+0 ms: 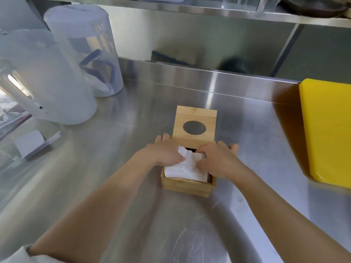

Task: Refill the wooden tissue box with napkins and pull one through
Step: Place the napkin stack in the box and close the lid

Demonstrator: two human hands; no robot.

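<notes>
A square wooden tissue box (187,186) sits in the middle of the steel counter. Its lid (195,115), with an oval hole, is slid or tipped back over the far side, leaving the near part uncovered. A stack of white napkins (182,171) lies inside. My left hand (165,151) rests over the box's left side and pinches a raised corner of the top napkin (183,151) with thumb and fingers. My right hand (218,158) lies over the right side, fingers curled onto the napkins near the lid's edge.
Two tall translucent plastic containers (57,76) stand at the back left. A clear tray (32,145) lies at the left edge. A thick yellow cutting board (328,130) lies at the right. A steel shelf (190,8) runs overhead at the back.
</notes>
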